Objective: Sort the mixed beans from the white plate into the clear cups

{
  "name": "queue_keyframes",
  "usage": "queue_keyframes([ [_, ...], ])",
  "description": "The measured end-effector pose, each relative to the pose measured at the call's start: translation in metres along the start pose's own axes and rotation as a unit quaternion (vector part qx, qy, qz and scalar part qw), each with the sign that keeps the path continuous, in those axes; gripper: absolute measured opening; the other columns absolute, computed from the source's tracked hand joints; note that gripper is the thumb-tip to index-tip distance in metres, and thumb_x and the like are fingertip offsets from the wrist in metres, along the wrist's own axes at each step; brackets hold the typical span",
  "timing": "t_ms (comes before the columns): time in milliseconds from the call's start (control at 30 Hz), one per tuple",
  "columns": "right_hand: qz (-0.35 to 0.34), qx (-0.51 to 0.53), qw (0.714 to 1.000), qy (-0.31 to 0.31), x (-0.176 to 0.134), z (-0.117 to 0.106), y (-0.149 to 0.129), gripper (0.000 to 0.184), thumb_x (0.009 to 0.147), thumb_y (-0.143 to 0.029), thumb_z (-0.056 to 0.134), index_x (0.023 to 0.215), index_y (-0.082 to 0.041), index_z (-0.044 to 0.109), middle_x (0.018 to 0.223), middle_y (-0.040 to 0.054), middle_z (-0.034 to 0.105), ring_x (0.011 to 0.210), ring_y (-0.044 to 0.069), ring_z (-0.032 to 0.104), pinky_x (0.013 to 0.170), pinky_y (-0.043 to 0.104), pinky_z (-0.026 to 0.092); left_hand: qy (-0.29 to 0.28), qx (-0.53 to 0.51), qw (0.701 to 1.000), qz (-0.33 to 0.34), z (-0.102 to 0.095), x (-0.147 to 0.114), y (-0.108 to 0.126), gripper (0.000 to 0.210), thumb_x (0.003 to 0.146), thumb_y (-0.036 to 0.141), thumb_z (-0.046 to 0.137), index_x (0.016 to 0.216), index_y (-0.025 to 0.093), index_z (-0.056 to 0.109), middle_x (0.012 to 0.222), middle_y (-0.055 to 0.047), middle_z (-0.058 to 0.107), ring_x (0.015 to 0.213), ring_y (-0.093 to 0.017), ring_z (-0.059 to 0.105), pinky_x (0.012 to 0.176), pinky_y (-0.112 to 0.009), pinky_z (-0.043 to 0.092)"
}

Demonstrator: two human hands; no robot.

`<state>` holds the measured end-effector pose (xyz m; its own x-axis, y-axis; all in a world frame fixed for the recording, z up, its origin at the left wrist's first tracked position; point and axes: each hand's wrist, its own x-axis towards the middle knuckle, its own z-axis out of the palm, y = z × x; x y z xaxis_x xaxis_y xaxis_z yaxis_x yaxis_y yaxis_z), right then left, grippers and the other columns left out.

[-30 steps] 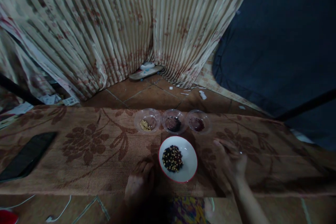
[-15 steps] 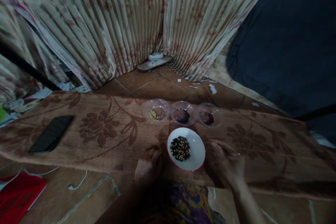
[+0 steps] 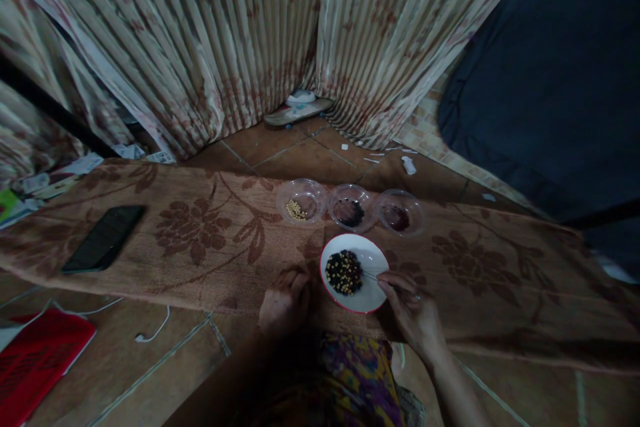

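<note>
A white bowl with a red rim [image 3: 373, 295] stands near the front edge of the cloth, holding a mixed heap of dark and yellow beans [image 3: 344, 272] on its left side. Over the bowl's right rim, my right hand [image 3: 413, 307] pinches thin metal tweezers [image 3: 370, 274], whose tips point at the heap. Left of the bowl, my left hand [image 3: 285, 301] rests curled on the cloth, apart from the bowl. Behind the bowl, three clear plastic cups stand in a row: one with yellow beans [image 3: 296, 210], one with black beans [image 3: 354, 213], one with dark red beans [image 3: 400, 219].
A brown flowered cloth [image 3: 210, 280] covers the low table. A dark phone [image 3: 104, 239] lies at left. Beyond are a skateboard [image 3: 299, 113], curtains [image 3: 260, 33] and small white scraps on the tiled floor. A red bag [image 3: 55, 347] and white earphone cable [image 3: 160, 330] lie at lower left.
My right hand has moved left from beside the bowl, bringing the tweezers over its rim. My left hand stays in place. The whole view has shifted slightly.
</note>
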<state>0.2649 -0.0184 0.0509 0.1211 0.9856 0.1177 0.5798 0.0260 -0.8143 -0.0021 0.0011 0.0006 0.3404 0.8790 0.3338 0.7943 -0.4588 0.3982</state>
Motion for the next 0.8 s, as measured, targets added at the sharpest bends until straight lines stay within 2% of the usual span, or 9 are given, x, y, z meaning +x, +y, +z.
queue_keyframes([
  [500,-0.026,-0.005,1.000,0.014,0.0028,0.0023,-0.0016,0.028,0.089,-0.043,0.056,0.084,-0.021,0.072,0.097,0.0083,0.073,0.092,0.022,0.069,0.080,0.034,0.056,-0.004,-0.001,1.000,-0.001,-0.0026,0.0020,0.0023,0.013,0.092,0.019,0.045,0.087,0.021,0.056,0.083,-0.003,0.061,0.077,-0.016,0.058,0.071,-0.028,0.048],
  [800,-0.001,0.007,1.000,0.009,0.0016,0.0007,-0.0014,0.027,0.088,-0.044,0.057,0.086,-0.021,0.072,0.099,0.0082,0.071,0.092,0.021,0.068,0.080,0.032,0.056,0.005,0.002,1.000,0.000,-0.0033,0.0020,0.0032,0.015,0.093,0.020,0.044,0.088,0.021,0.058,0.081,-0.003,0.061,0.078,-0.016,0.058,0.070,-0.027,0.048],
])
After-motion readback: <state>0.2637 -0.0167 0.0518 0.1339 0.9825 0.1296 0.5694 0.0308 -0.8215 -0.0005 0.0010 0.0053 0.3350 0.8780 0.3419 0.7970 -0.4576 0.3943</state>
